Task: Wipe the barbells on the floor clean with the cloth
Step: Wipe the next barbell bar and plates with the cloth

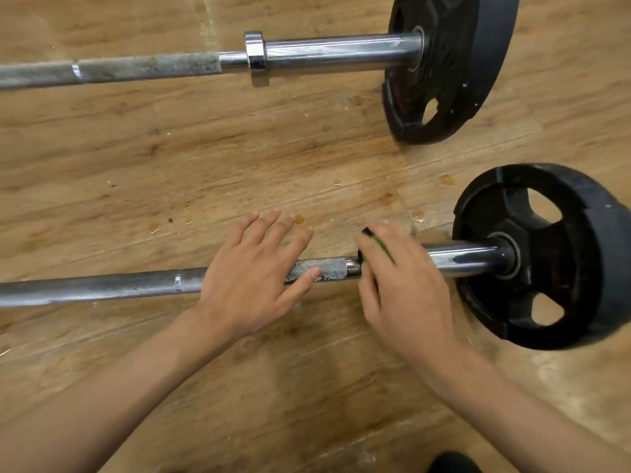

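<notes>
Head view, looking down on a wooden floor (239,158). Across the lower half of the frame, the near barbell (102,288). Resting flat on its knurled shaft, the left hand (252,278), fingers (269,230) straight and spread, gripping nothing. At centre right, over the bar's collar, the right hand (406,295), curled round the cloth (379,245), with only a blurred green-and-black strip of it visible. At the right edge, the near plate (546,257). Along the top of the frame, a grimy second barbell (136,68) with the far plate (450,63).
</notes>
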Tool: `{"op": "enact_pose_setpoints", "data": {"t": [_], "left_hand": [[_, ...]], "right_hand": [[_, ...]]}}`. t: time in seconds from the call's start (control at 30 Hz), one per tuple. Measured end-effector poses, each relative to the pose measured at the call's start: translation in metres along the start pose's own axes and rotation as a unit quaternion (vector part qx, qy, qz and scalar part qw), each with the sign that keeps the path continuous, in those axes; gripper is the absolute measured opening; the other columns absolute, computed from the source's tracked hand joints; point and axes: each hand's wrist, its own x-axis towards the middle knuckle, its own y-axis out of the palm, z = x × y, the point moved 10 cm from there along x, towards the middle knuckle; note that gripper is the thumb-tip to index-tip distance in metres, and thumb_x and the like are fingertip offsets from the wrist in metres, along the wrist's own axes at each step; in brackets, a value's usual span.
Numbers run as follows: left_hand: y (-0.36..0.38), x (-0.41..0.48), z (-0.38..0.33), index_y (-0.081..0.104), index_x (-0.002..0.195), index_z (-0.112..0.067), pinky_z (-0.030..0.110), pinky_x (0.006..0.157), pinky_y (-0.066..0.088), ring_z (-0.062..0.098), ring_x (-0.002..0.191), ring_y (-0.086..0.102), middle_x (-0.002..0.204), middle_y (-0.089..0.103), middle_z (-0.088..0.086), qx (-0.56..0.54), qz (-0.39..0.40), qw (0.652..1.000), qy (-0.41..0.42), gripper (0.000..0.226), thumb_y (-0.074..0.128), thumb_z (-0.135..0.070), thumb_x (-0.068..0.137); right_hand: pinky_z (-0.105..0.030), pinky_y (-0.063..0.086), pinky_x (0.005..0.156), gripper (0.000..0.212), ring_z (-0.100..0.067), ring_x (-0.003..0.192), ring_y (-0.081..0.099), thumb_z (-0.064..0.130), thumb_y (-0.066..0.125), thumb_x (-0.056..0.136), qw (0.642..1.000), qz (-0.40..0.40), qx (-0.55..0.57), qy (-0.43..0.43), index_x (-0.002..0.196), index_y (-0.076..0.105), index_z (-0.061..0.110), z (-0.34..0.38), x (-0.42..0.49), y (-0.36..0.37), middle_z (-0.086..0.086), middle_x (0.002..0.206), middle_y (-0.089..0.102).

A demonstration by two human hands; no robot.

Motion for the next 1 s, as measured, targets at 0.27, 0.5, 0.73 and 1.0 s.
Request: {"op": "enact_pose_setpoints", "data": {"t": [0.27, 0.5, 0.73, 1.0], "left_hand": [[0.002, -0.007, -0.004, 0.052, 0.152, -0.02, 0.052, 0.124, 0.026, 0.035, 0.152, 0.038, 0.155, 0.053, 0.014, -0.01, -0.009, 1.0, 0.005, 0.073, 0.013, -0.063, 0.108], [0.002, -0.019, -0.013, 0.05, 0.155, -0.025, 0.055, 0.126, 0.022, 0.034, 0.153, 0.036, 0.152, 0.058, 0.007, -0.007, -0.013, 1.0, 0.012, 0.068, 0.017, -0.062, 0.108], [0.0, -0.038, -0.027, 0.046, 0.158, -0.028, 0.063, 0.125, 0.02, 0.036, 0.154, 0.035, 0.154, 0.055, 0.007, -0.001, -0.017, 1.0, 0.025, 0.069, 0.017, -0.066, 0.108], [-0.001, -0.067, -0.043, 0.042, 0.16, -0.024, 0.061, 0.126, 0.019, 0.033, 0.156, 0.032, 0.159, 0.05, 0.007, -0.001, -0.046, 0.999, -0.002, 0.074, 0.022, -0.069, 0.105]], "right_hand": [[-0.037, 0.041, 0.066, 0.028, -0.036, 0.087, 0.065, 0.033, 0.046, 0.094, 0.992, 0.049, -0.003, 0.114, 0.089, 0.068, 0.016, -0.028, 0.046, 0.014, -0.009, 0.091, 0.069], [-0.048, 0.027, 0.126, 0.038, -0.031, 0.14, 0.051, 0.013, 0.053, 0.101, 0.997, -0.041, -0.01, -0.066, 0.136, 0.063, 0.001, 0.003, -0.031, 0.004, -0.017, 0.142, 0.06], [-0.041, 0.046, 0.104, 0.035, -0.033, 0.122, 0.062, 0.023, 0.049, 0.105, 1.0, -0.008, 0.009, -0.003, 0.132, 0.065, 0.007, -0.002, -0.028, 0.0, -0.013, 0.132, 0.065], [-0.036, 0.045, 0.079, 0.04, -0.03, 0.1, 0.067, 0.036, 0.043, 0.097, 0.998, 0.064, 0.005, 0.029, 0.117, 0.07, 0.015, -0.01, -0.028, 0.008, -0.005, 0.109, 0.07]]}}
